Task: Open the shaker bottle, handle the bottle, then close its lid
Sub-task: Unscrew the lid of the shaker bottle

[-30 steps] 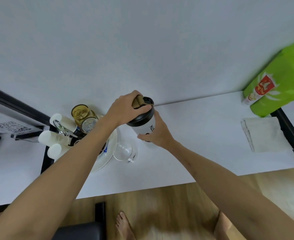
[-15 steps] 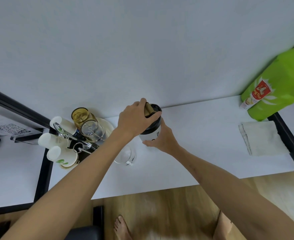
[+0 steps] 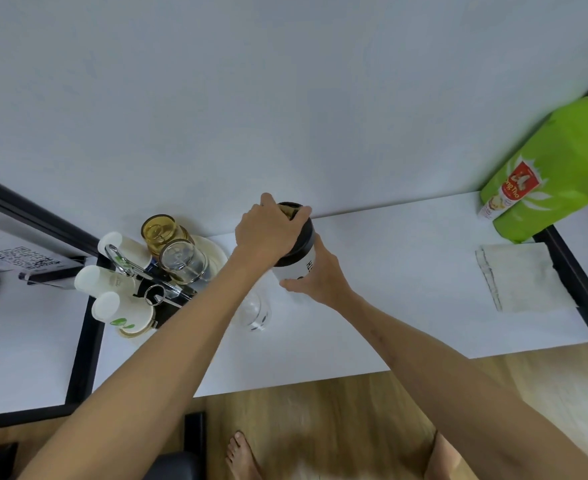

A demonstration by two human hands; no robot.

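Shaker bottle [image 3: 297,263] upright on white tabletop [image 3: 389,271], near back wall. Left hand [image 3: 268,230] clamped over black lid [image 3: 301,237], fingers curled around rim. Right hand [image 3: 315,277] wrapped around bottle's white body, steadying it. Clear glass [image 3: 254,311] just beside bottle, cup rack [image 3: 140,275] further left, green bag [image 3: 555,174] far right.

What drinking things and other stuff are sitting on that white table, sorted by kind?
Shaker bottle: 1
Glasses (amber, clear, clear): 3
Paper cups: 3
Green bag: 1
Folded cloth: 1
Total: 9
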